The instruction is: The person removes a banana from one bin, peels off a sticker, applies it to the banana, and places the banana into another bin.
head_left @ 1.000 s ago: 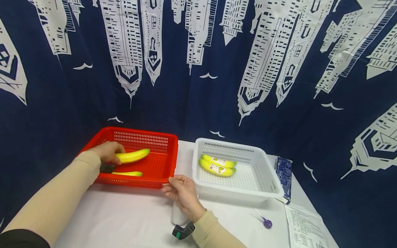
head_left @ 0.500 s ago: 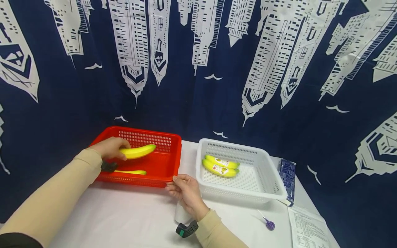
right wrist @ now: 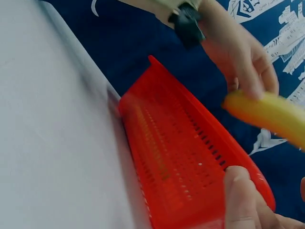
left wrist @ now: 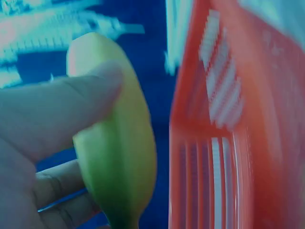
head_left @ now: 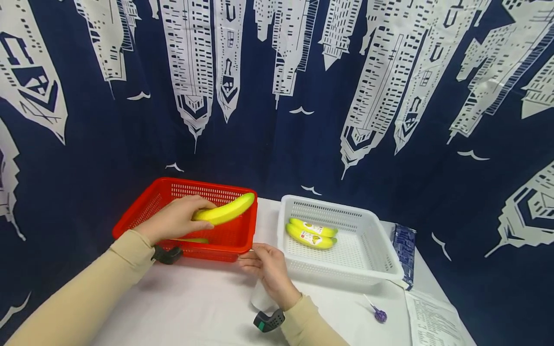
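Note:
In the head view my left hand [head_left: 179,218] grips a yellow banana [head_left: 227,211] by one end, above the red basket [head_left: 254,226]. Its green-tinged other end points up to the right. The left wrist view shows the thumb [left wrist: 97,90] lying across the peel. Lower in the red basket another banana [head_left: 200,240] shows only partly behind the hand. My right hand [head_left: 272,274] pinches the near right corner of that basket, thumb on the rim. Two bananas [head_left: 310,239] with white labels lie together in the white basket [head_left: 359,257].
A dark blue packet [head_left: 404,252] sits against the white basket's right side. A purple lollipop [head_left: 380,315] and a printed sheet [head_left: 433,317] lie at the front right. Some white object [head_left: 261,298] is partly hidden by my right wrist. A patterned navy cloth [head_left: 268,144] hangs behind.
My left hand has lifted the banana and carried it rightward, from inside the red basket to above it. The right hand stays at the basket corner. The head view has shifted slightly.

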### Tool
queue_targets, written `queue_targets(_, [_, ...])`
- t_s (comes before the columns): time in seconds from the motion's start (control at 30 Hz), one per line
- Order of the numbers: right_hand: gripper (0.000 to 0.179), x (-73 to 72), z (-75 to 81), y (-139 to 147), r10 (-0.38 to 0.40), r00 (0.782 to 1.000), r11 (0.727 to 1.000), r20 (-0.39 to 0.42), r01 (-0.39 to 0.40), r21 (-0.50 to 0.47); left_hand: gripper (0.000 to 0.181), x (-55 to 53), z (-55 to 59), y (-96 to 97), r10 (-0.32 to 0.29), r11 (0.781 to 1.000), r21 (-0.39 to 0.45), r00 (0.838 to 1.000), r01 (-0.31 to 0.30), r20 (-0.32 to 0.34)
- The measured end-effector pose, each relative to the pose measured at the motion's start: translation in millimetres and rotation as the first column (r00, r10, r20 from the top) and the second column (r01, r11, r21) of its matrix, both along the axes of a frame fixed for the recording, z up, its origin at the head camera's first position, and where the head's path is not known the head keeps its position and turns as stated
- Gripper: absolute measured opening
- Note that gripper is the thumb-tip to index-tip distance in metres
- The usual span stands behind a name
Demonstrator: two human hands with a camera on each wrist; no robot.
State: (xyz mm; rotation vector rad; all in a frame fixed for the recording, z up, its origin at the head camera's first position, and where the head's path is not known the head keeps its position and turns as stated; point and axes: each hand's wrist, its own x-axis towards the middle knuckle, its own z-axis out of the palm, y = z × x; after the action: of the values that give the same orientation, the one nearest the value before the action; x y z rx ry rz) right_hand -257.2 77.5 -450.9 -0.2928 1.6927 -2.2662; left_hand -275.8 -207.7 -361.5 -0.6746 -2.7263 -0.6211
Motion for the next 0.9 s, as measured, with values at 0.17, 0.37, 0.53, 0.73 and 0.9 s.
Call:
queue_targets(0.17, [0.042, 7.0, 8.2, 15, 0.036, 0.999, 0.997, -0.029, -0.034, 0.064, 0.047, 29.6, -13.4, 36.3, -0.107, 0.99, 0.083, 0.993, 0.111, -0.059])
queue_targets(0.37, [0.042, 16.7, 12.4, 47, 0.074, 0.995, 0.994, -0.069, -0.068, 0.085, 0.047, 53.8, -41.2, 67.4, -0.254, 0.938, 0.222, 0.964, 0.266, -0.082])
queue_targets(0.53, [0.047, 20.7, 8.1, 79, 0.087, 0.982, 0.996, -0.169, -0.08, 0.05, 0.044, 58.8, -73.9, 83.6, -0.329, 0.899, 0.29, 0.943, 0.327, -0.045])
queue_targets(0.73, [0.048, 22.3, -8.1, 104, 0.163, 0.955, 0.983, -0.249, -0.136, 0.122, 0.043, 56.5, -111.4, 95.9, -0.396, 0.872, 0.314, 0.918, 0.375, 0.004])
queue_targets(0.9, [0.044, 27.9, -18.4, 115, 0.182, 0.941, 0.96, -0.286, -0.108, 0.259, 0.043, 52.5, -126.7, 99.1, -0.45, 0.835, 0.336, 0.892, 0.435, -0.036])
